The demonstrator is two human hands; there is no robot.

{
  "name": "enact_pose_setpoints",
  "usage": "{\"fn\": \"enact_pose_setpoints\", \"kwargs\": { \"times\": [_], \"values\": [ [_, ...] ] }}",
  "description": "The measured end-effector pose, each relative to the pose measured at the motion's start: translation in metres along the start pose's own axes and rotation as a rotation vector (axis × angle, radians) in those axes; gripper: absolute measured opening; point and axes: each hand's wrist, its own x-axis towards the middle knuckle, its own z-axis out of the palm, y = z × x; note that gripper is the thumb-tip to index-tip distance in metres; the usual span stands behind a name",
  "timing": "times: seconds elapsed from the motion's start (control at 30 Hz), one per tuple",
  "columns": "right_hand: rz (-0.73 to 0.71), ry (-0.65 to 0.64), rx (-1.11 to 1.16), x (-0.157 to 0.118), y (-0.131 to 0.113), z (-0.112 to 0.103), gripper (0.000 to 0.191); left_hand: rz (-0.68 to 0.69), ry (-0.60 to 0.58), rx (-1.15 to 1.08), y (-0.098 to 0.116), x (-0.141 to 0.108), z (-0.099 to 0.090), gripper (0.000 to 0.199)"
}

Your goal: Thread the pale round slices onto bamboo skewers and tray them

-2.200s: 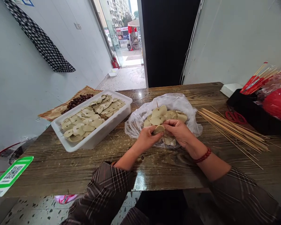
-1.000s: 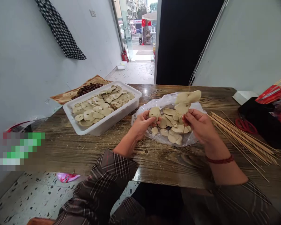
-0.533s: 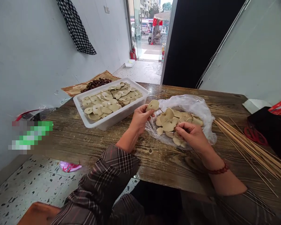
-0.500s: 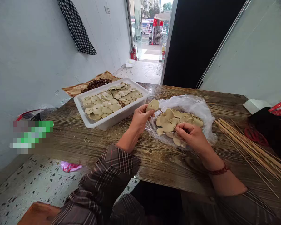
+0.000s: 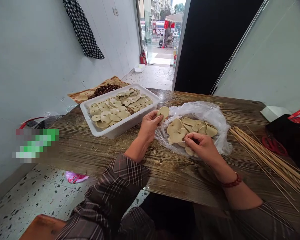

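Pinched in my left hand [image 5: 150, 126] is a round beige slice [image 5: 163, 114], held upright beside the plastic bag. My right hand [image 5: 201, 143] is closed at the near side of the bag, its fingertips on a thin wooden skewer that carries several beige slices [image 5: 176, 130]. More loose slices [image 5: 202, 128] lie in the clear plastic bag [image 5: 221, 125] under and behind my hands. To the left, a white tray [image 5: 110, 134] holds several skewers threaded with flat beige slices [image 5: 113, 113].
Bare wooden skewers [image 5: 270, 158] lie in a bundle on the right of the wooden table [image 5: 115, 156]. Red scissors [image 5: 274, 146] rest by a black box [image 5: 290, 138]. Dark brown pieces [image 5: 106, 89] sit on patterned paper [image 5: 78, 96] behind the tray.
My right hand has moved slightly left and down, and the skewered slices have dropped lower over the bag. The slice in my left hand has turned more upright.
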Motion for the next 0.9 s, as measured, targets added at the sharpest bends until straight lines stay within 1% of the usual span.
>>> {"fn": "enact_pose_setpoints", "kwargs": {
  "times": [0.1,0.3,0.67,0.9],
  "values": [
    [-0.009,-0.003,-0.007,-0.0003,0.0009,0.0006,0.031,0.013,0.017,-0.002,0.0,0.0005,0.0002,0.027],
    [-0.015,0.021,-0.024,0.0004,0.0042,0.0015,0.031,0.024,0.003,-0.006,-0.002,0.0012,0.0004,0.027],
    [-0.018,0.026,-0.062,0.0012,0.0052,0.0016,0.028,0.11,0.004,0.143,-0.0001,-0.0012,0.0025,0.028],
    [-0.039,0.081,-0.09,-0.0003,0.0044,0.0059,0.027,0.129,-0.02,0.172,-0.0041,-0.0012,0.0037,0.025]
  ]
}}
